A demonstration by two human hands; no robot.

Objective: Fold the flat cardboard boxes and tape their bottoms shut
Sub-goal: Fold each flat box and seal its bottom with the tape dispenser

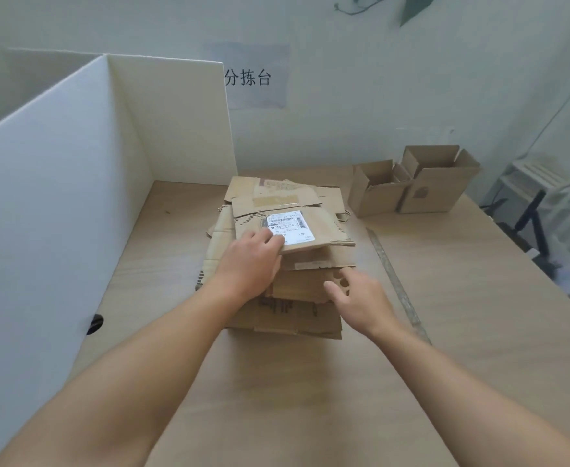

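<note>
A stack of flattened cardboard boxes (pixel 276 311) lies in the middle of the wooden table. On top is a flat box with a white shipping label (pixel 324 227). My left hand (pixel 249 264) grips that top box at its near left corner, fingers over the label's edge. My right hand (pixel 354 298) hovers over the stack's near right side, fingers loosely curled and holding nothing. At the back right stand two folded boxes with open top flaps, a smaller one (pixel 378 193) and a larger one (pixel 435 187), side by side.
A tall white partition (pixel 57 183) walls off the table's left side and back left. A long metal ruler (pixel 394 274) lies on the table (pixel 276 399) right of the stack. Beyond the table's right edge stands a dark stand with white items.
</note>
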